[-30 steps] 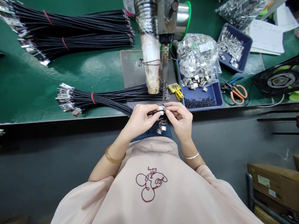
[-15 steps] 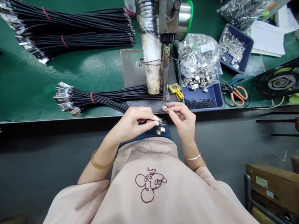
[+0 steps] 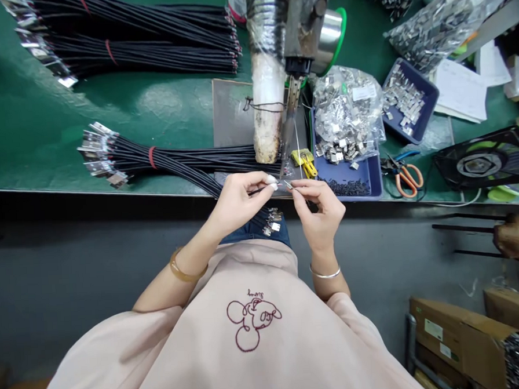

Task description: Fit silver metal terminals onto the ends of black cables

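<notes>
My left hand (image 3: 242, 201) is closed in a pinch on the end of a black cable (image 3: 256, 190) at the bench edge. Opposite it, my right hand (image 3: 322, 211) pinches a tiny metal connector (image 3: 288, 185); a small gap separates the two sets of fingertips. Just above them points the tip of a soldering iron (image 3: 290, 103), with thin solder wire (image 3: 298, 149) running down beside it. A bundle of black cables (image 3: 188, 163), tied with a red band, lies left of the iron. Several cable ends with metal plugs (image 3: 272, 221) hang over my lap.
A fume pipe (image 3: 266, 84) stands beside the iron, and a solder spool (image 3: 329, 37) behind. To the right are a blue tray (image 3: 374, 177) with bagged connectors, a smaller blue bin (image 3: 431, 98), orange-handled pliers (image 3: 409, 181) and a fan (image 3: 479, 162). More cable bundles (image 3: 156, 43) lie back left.
My left hand has moved up from the hanging plugs to beneath the iron and now pinches a cable end. The right hand stays close by. The whole view has shifted slightly.
</notes>
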Motion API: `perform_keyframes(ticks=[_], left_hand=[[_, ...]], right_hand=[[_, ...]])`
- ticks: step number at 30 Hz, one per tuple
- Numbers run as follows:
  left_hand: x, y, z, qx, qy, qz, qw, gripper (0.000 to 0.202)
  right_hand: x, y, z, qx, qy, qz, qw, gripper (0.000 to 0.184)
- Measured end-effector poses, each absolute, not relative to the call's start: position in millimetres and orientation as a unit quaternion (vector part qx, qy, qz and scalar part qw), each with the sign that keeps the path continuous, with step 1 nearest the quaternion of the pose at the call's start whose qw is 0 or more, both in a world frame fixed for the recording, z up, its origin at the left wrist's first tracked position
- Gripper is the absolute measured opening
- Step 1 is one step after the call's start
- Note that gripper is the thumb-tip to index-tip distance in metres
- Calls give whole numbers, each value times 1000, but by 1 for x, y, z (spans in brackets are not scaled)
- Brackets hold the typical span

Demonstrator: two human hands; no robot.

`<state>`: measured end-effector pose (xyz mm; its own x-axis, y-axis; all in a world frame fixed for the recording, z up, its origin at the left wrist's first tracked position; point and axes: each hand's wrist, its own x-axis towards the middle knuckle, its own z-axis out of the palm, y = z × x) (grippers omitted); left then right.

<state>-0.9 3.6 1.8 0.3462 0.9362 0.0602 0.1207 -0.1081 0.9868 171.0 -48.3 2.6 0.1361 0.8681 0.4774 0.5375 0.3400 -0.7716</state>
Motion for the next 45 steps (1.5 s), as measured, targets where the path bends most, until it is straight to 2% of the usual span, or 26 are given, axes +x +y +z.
perform_keyframes(ticks=[6, 15, 21, 28, 35, 45], left_hand=[[-2, 4, 7, 596, 408, 403, 563, 14], [4, 5, 13, 548, 421, 424, 585, 7], [3, 4, 9, 554, 409, 418, 592, 7], [3, 3, 5, 571, 418, 420, 568, 12], [6, 4, 7, 567, 426, 436, 554, 15], [8, 4, 10, 556, 438, 455, 541, 18]], right_hand=[[166, -48, 5, -518, -644, 150, 542, 13], [162, -51, -3, -531, -633, 146, 544, 9], [159, -54, -7, -486, -674, 86, 549, 16], [161, -47, -10, -541, -628, 161, 536, 5], [160, -43, -7, -497, -702, 56, 507, 18], [163, -36, -4, -461, -739, -4, 491, 22]])
